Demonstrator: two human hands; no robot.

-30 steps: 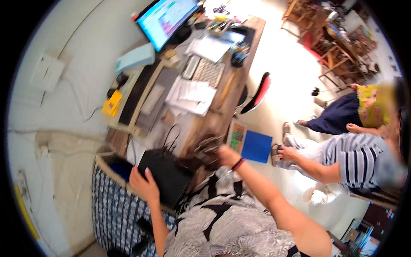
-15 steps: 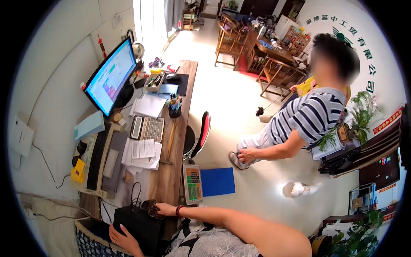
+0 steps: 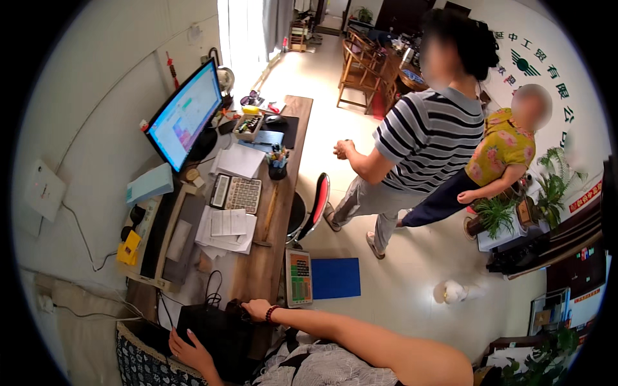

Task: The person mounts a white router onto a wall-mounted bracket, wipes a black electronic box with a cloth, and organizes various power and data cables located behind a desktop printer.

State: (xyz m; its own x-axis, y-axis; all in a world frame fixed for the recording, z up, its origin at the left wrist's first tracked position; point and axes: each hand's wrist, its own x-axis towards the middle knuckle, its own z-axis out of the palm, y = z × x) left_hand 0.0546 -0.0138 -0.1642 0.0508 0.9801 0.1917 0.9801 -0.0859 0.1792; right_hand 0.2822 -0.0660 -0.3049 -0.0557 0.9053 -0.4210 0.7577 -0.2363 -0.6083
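Note:
My left hand [image 3: 188,349], fingers extended and apart, touches the side of a black bag [image 3: 206,331] with thin looped handles at the desk's near end. My right hand [image 3: 257,310], wearing a beaded bracelet, is closed on a crumpled dark brown item [image 3: 238,311] beside the bag; the item is partly hidden and its kind is unclear. A patterned fabric seat or cover [image 3: 145,363] shows beside my left hand.
The wooden desk [image 3: 280,193] holds a monitor [image 3: 187,112], printer [image 3: 154,248], calculator [image 3: 235,193] and papers. Nearby are a red-black chair [image 3: 317,207], scale [image 3: 299,275], blue mat [image 3: 335,278], white animal-like shape [image 3: 454,291] and two people [image 3: 428,138], [image 3: 499,148].
My view has swung up toward the room. The person in stripes has stepped forward, and the person in yellow has come into fuller view. My hands stay at the bag and brown item.

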